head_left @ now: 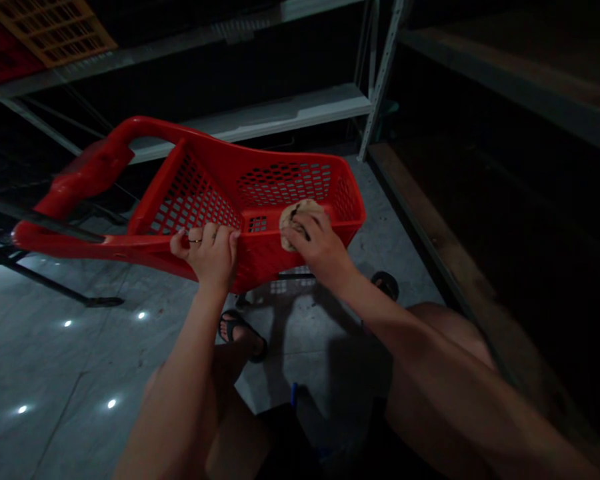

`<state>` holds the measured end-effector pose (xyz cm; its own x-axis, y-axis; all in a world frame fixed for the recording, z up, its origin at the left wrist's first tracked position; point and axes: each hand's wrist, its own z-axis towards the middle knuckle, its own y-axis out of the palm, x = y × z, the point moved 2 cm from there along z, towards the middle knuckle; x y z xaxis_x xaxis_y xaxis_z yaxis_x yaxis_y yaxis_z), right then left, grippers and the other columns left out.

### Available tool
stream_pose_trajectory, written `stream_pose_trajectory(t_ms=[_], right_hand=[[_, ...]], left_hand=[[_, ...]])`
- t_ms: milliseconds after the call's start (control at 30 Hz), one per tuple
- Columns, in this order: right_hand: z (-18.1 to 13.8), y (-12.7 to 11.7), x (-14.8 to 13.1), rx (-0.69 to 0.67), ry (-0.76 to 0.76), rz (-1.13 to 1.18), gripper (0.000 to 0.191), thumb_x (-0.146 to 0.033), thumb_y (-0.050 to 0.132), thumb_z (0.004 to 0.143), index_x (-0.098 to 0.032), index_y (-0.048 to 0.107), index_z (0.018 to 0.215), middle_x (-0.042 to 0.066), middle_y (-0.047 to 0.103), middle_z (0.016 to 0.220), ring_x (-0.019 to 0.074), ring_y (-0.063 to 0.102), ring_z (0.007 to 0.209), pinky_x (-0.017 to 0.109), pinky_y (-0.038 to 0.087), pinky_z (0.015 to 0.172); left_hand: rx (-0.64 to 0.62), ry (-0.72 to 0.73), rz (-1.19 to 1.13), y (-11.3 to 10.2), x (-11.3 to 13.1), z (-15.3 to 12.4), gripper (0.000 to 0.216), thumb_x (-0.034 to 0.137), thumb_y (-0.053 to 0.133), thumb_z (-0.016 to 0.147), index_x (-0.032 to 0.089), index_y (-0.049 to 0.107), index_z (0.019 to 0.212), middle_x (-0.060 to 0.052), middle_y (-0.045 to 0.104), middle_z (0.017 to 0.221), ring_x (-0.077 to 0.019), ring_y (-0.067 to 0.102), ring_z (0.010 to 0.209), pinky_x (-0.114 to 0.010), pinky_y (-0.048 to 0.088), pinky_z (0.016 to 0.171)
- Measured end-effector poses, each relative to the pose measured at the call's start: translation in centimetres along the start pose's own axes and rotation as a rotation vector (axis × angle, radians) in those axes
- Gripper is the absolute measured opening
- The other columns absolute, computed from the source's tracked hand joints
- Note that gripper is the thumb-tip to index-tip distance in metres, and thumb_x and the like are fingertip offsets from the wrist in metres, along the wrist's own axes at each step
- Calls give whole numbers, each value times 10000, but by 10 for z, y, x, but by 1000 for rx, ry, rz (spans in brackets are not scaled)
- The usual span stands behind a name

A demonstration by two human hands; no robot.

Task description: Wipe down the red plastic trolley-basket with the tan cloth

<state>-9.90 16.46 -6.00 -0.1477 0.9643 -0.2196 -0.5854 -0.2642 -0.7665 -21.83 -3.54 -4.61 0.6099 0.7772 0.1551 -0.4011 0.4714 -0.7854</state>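
A red plastic shopping cart [260, 257] with perforated walls stands in front of me, its handle toward the left. Over its near rim, my left hand [210, 250] has its fingers curled and grips the edge. My right hand [315, 240] holds a crumpled beige cloth [310, 208] against the same rim, farther right. The cloth drapes over the edge, partly inside the basket. My right fingers are bent around it, and they hide some of its surface.
Behind the cart runs a metal shelf rack [300, 117], with a yellow crate [55, 30] and a red crate [5, 50] at upper left. Dark shelving [430, 227] lines the right side. A black metal leg [50, 280] rests on the grey floor [80, 360] at left.
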Motion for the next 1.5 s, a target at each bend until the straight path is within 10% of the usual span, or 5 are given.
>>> stream_pose_trajectory(t_ms=[200, 400, 800, 1067, 1500], right_hand=[[0, 24, -33, 1, -147, -3, 416, -138, 506, 1032, -308, 665, 1378, 96, 633, 1413, 277, 508, 1392, 441, 560, 1125], [-36, 1, 30, 202, -342, -161, 224, -137, 587, 999, -240, 729, 1139, 96, 676, 1261, 263, 583, 1225, 407, 621, 985], [-32, 10, 63, 321, 449, 30, 372, -113, 589, 835, -209, 634, 1191, 155, 532, 1283, 322, 587, 1187, 543, 554, 1026], [2, 45, -4, 105, 278, 212, 433, -53, 538, 848, -228, 677, 1218, 154, 563, 1267, 318, 581, 1221, 503, 540, 1071], [-18, 1, 115, 562, 777, 208, 305, -129, 633, 721, -238, 573, 1000, 78, 591, 1112, 244, 605, 1075, 453, 518, 1027]], left_hand=[[-11, 75, 108, 0, -5, 2, 466, 493, 331, 1077, 243, 688, 913, -106, 710, 981, -319, 569, 1016, -568, 234, 1096], [7, 79, 121, 1, -3, 4, 498, 505, 329, 1078, 236, 708, 900, -102, 707, 956, -314, 564, 1008, -538, 230, 1072], [-14, 31, -23, 17, 49, 16, 351, 420, 449, 1073, 245, 738, 979, -87, 718, 1021, -300, 557, 1073, -510, 232, 1086], [-39, 96, 23, 20, 67, 21, 326, 398, 433, 1085, 260, 724, 1038, -87, 718, 1035, -305, 568, 1084, -500, 268, 1037], [-80, 321, 203, 6, 63, 34, 392, 432, 428, 1091, 224, 722, 936, -109, 698, 871, -285, 598, 860, -411, 336, 757]])
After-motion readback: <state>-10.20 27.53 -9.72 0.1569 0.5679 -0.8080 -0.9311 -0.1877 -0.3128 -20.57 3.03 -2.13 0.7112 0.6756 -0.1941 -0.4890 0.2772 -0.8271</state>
